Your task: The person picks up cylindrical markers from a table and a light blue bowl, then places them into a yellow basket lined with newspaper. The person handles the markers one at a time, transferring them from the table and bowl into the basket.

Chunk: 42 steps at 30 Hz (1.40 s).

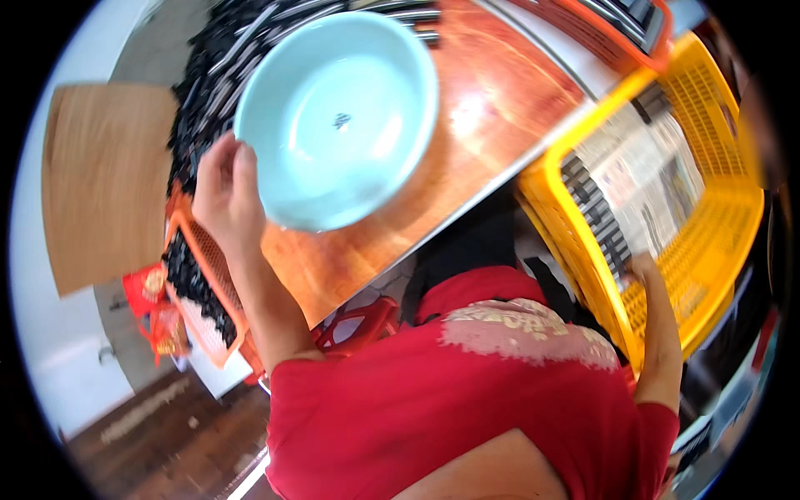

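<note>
Beside the left rim of a light blue plastic basin (279,87), my left hand (227,190) is raised with its fingers loosely bent and the thumb apart. Nothing shows in it, though motion blurs the fingertips. A few tiny dark pieces (342,122) lie on the basin's bottom. My right hand (642,268) reaches into a yellow plastic basket (612,317), at the near end of a row of dark and grey rod-like pieces (596,212). Its fingers are blurred and partly hidden, so any hold is unclear. Newspaper (642,167) lines that basket.
Dark-handled metal pieces (208,100) are heaped on the orange-brown table (492,92), left of and behind the basin. An orange basket (204,246) with black pieces stands at the left. Another orange basket (658,50) holds metal pieces at the far right. A red stool (358,325) is under the table edge.
</note>
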### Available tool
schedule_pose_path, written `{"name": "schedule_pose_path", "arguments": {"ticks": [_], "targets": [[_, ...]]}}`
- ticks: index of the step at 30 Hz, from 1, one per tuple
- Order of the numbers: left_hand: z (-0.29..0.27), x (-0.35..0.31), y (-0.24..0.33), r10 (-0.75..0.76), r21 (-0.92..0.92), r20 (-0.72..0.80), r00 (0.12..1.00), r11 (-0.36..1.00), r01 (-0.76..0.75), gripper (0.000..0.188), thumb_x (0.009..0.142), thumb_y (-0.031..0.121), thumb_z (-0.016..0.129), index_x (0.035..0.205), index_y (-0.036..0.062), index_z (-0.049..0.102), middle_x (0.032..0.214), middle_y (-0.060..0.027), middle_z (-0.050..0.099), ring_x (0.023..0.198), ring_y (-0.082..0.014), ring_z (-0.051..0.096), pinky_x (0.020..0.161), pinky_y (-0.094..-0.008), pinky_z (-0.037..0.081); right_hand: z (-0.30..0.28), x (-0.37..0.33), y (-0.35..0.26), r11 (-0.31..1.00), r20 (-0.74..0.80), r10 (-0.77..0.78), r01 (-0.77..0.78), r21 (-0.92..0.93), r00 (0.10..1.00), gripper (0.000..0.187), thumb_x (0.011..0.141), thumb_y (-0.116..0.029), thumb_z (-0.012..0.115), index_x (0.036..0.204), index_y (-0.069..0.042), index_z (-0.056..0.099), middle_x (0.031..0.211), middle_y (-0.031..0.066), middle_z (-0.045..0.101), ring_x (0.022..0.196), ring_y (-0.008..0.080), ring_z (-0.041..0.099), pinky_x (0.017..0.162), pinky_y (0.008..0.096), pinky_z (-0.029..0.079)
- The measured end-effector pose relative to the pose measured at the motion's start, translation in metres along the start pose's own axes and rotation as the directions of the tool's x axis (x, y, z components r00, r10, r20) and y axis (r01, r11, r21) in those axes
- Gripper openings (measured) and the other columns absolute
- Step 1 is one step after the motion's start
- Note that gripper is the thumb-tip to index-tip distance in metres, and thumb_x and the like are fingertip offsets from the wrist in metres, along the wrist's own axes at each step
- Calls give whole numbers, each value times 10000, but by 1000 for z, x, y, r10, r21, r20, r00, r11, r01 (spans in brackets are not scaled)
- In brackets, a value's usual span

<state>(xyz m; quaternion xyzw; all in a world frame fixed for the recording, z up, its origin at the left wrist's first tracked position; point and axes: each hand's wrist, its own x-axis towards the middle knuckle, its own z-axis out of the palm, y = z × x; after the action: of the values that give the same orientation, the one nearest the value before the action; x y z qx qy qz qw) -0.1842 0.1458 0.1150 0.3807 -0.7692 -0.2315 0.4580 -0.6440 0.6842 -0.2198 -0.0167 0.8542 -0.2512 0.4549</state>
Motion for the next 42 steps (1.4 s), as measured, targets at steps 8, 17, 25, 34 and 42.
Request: {"name": "schedule_pose_path", "arguments": {"ticks": [8,17,25,34,42], "targets": [[-60,65,-162,-557,-63,-121,821,830,554,289,842,146,625,1055,-47,603,814,-69,632,658,-127,596,569,-241,491,0,-34,-63,928,27,197,-178,-326,980,191,778,25,508,954,100,508,748,213,589,509,298,604,399,400,514],[-19,124,-237,-114,825,95,989,566,-15,444,804,117,498,1246,76,516,1283,-112,500,1185,-320,449,981,-402,371,-36,-47,-92,667,-156,-399,169,-726,904,287,787,-190,558,894,72,606,913,285,611,898,421,589,807,443,464],[-16,145,-229,-352,959,200,914,260,-110,574,753,64,519,1310,136,400,1275,-76,494,1212,-283,426,965,-489,336,-42,-100,-133,685,-206,-456,194,-703,866,260,813,-186,532,841,50,638,796,276,613,787,404,611,723,432,473],[-40,126,-185,-2,349,-258,966,932,95,253,734,74,708,961,16,610,852,-85,638,719,-185,588,679,-293,461,-39,-180,-222,595,-279,-669,270,-757,689,221,874,-156,519,871,45,611,735,253,594,709,393,598,642,412,462],[9,13,21,-270,-855,368,890,278,438,246,849,56,596,1079,-7,534,978,-147,630,941,-221,594,841,-353,477,42,-285,-329,124,-174,-985,766,-631,17,126,789,10,616,913,10,595,832,149,610,711,305,602,638,344,491]]}}
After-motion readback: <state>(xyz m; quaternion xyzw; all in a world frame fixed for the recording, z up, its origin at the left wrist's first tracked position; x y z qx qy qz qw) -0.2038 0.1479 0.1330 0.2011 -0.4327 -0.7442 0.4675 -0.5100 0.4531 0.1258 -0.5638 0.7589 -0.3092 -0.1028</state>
